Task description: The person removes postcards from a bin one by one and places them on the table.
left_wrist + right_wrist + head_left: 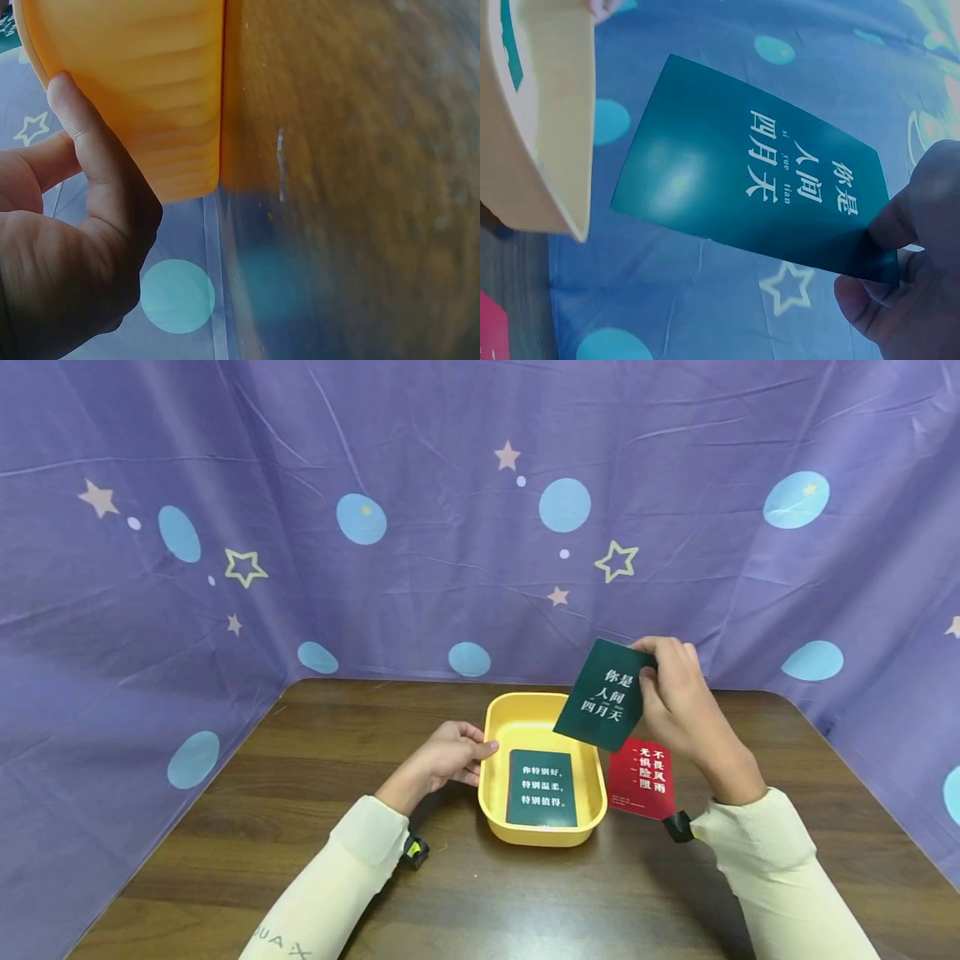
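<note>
My right hand [678,697] pinches a dark green card [600,693] by one corner, thumb on its printed face. The card is tilted in the air over the right side of a yellow plastic basin [592,827]; white Chinese characters on it show clearly in the right wrist view. Inside the basin lies another green card [542,789] with white text, and a thin red edge shows along its left side. At the basin's left rim, my left hand [450,753] grips with the thumb over the edge; its fingers are partly hidden.
On the wooden table [300,843], a red card [641,781] with white characters lies just right of the basin, under my right forearm. A purple curtain [420,460] with stars and blue ovals hangs behind the table's far edge.
</note>
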Motion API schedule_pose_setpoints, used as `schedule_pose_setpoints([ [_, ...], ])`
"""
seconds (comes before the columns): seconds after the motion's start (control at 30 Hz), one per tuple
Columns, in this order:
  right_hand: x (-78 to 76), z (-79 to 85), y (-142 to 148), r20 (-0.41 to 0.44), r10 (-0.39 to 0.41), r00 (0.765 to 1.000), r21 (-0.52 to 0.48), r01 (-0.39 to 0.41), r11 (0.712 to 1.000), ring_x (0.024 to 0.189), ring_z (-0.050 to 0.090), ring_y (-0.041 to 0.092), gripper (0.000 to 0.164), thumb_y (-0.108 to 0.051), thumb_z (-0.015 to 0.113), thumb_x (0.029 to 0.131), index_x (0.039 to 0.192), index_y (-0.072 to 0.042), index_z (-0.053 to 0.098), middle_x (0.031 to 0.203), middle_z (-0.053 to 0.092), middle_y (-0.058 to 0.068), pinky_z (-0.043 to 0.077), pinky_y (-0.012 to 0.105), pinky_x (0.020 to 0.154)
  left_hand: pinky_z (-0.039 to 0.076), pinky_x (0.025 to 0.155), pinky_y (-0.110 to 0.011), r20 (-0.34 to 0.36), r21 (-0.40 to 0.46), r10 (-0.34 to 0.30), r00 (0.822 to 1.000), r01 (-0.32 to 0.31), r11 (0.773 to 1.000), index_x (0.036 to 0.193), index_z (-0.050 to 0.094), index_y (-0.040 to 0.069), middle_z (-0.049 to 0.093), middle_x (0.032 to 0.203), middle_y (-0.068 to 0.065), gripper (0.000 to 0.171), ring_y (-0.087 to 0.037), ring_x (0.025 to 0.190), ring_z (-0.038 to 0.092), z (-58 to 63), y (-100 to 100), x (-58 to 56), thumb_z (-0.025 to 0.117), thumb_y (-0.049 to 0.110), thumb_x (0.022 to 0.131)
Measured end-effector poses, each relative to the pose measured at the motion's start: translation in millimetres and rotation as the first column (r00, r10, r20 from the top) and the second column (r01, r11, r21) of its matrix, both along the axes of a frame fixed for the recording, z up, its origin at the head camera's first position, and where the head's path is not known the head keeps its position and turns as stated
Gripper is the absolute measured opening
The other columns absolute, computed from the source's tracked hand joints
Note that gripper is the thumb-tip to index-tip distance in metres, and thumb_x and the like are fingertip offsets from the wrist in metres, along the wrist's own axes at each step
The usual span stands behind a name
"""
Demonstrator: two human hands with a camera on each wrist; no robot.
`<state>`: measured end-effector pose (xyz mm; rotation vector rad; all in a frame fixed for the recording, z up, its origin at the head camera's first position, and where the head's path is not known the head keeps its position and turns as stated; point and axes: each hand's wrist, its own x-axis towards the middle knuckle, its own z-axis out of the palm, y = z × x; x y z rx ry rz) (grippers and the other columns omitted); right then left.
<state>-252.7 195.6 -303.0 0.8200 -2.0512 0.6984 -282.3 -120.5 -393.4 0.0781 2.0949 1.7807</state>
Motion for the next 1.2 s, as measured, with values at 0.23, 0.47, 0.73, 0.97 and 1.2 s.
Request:
schedule_pose_setpoints([
  [0.23, -6.2, 0.2, 20, 0.049, -0.054, 0.997, -0.011, 0.055, 0.998, 0.09, 0.047, 0.033, 0.022, 0.013, 0.043, 0.086, 0.107, 0.013, 0.051, 0.099, 0.056, 0.023, 0.031, 0.043, 0.075, 0.059, 0.05, -0.028, 0.004, -0.004, 0.009, 1.0, -0.009, 1.0, 0.109, 0.046, -0.004, 0.058, 0.08, -0.015, 0.03, -0.015, 0.054, 0.057, 0.8, 1, 0.5, 0.067, 0.011, 0.093],
  [0.47, -17.5, -13.6, 37, 0.207, -0.098, 0.973, 0.035, 0.093, 0.995, 0.088, 0.048, 0.035, 0.023, 0.017, 0.043, 0.082, 0.103, 0.014, 0.052, 0.095, 0.056, 0.025, 0.031, 0.044, 0.076, 0.058, 0.049, -0.029, 0.001, -0.012, 0.015, 1.0, -0.015, 1.0, 0.11, 0.046, -0.004, 0.059, 0.081, -0.016, 0.031, -0.015, 0.054, 0.057, 0.8, 1, 1.1, 0.068, 0.011, 0.093],
  [0.73, -30.6, -34.1, 55, 0.431, -0.109, 0.896, 0.081, 0.082, 0.993, 0.094, 0.048, 0.04, 0.025, 0.012, 0.041, 0.087, 0.11, 0.013, 0.05, 0.105, 0.056, 0.027, 0.038, 0.051, 0.084, 0.058, 0.049, -0.027, -0.008, -0.027, -0.003, 1.0, 0.002, 1.0, 0.109, 0.046, -0.006, 0.058, 0.081, -0.016, 0.027, -0.015, 0.054, 0.057, 0.0, 0, -0.4, 0.064, 0.008, 0.095],
  [0.97, -37.2, -44.2, 73, 0.554, -0.133, 0.821, 0.096, 0.096, 0.991, 0.09, 0.052, 0.034, 0.027, 0.01, 0.038, 0.088, 0.113, 0.011, 0.048, 0.102, 0.057, 0.025, 0.044, 0.043, 0.076, 0.058, 0.049, -0.027, -0.003, -0.018, -0.005, 1.0, 0.005, 1.0, 0.109, 0.046, -0.004, 0.057, 0.081, -0.014, 0.03, -0.014, 0.054, 0.056, -0.1, 0, -0.8, 0.066, 0.011, 0.094],
  [1.2, -43.1, -61.4, 80, 0.667, -0.138, 0.732, 0.144, 0.055, 0.988, 0.095, 0.05, 0.033, 0.031, 0.008, 0.035, 0.085, 0.113, 0.008, 0.046, 0.104, 0.055, 0.022, 0.043, 0.04, 0.078, 0.058, 0.049, -0.028, 0.0, -0.024, 0.012, 1.0, -0.012, 1.0, 0.109, 0.047, -0.003, 0.058, 0.08, -0.015, 0.03, -0.015, 0.054, 0.056, 0.1, 0, 1.1, 0.067, 0.012, 0.093],
])
